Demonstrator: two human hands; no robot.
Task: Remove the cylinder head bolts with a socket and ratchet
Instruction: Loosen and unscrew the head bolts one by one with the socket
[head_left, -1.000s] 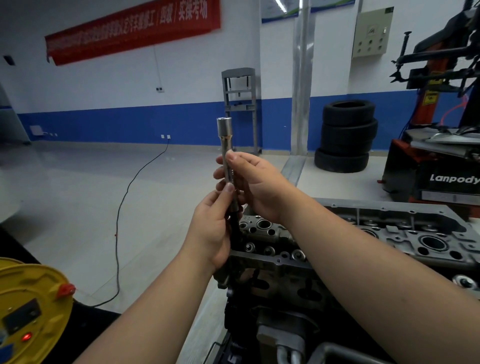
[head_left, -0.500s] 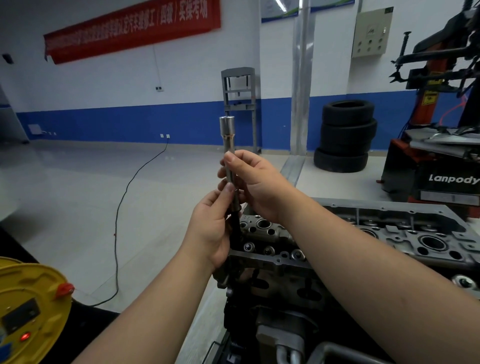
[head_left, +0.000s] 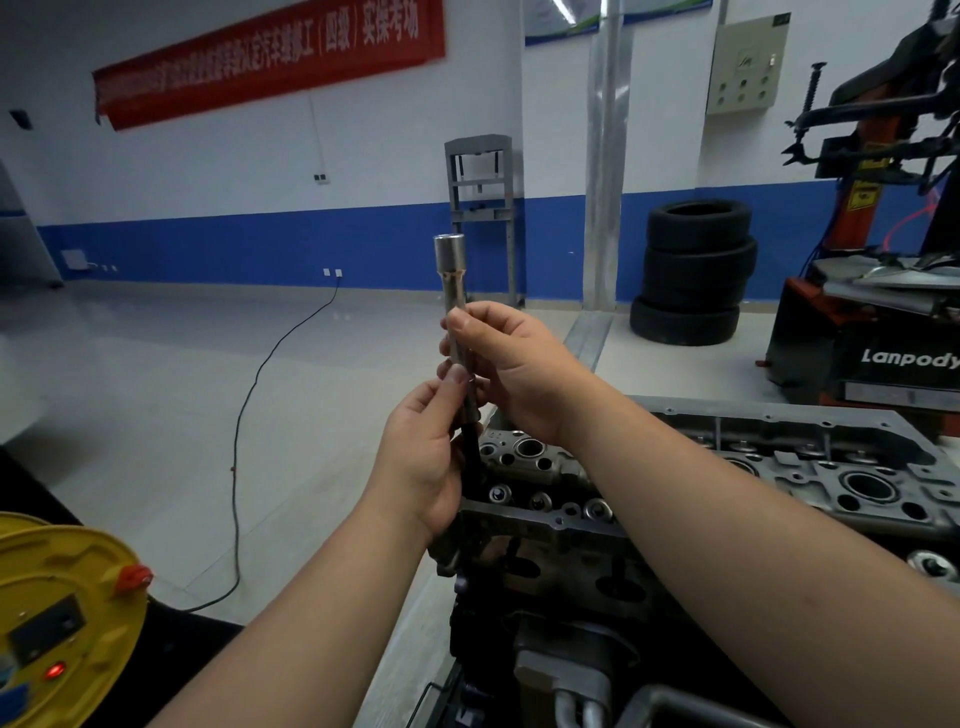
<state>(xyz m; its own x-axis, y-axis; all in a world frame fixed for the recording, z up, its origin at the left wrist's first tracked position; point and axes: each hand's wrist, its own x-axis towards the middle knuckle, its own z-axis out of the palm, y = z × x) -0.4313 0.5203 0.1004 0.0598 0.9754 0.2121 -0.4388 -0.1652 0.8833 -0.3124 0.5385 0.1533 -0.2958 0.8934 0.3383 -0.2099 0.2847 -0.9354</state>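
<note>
Socket: long, upright, wide end above fingers. Right hand: fingers pinch upper shaft. Left hand: fingers curled round lower dark shaft. Cylinder head: below both hands.

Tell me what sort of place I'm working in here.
Most likely a car repair training workshop: stacked tyres by the blue-banded wall, a tyre-changing machine on the right, and an engine's cylinder head in front of you.
</note>
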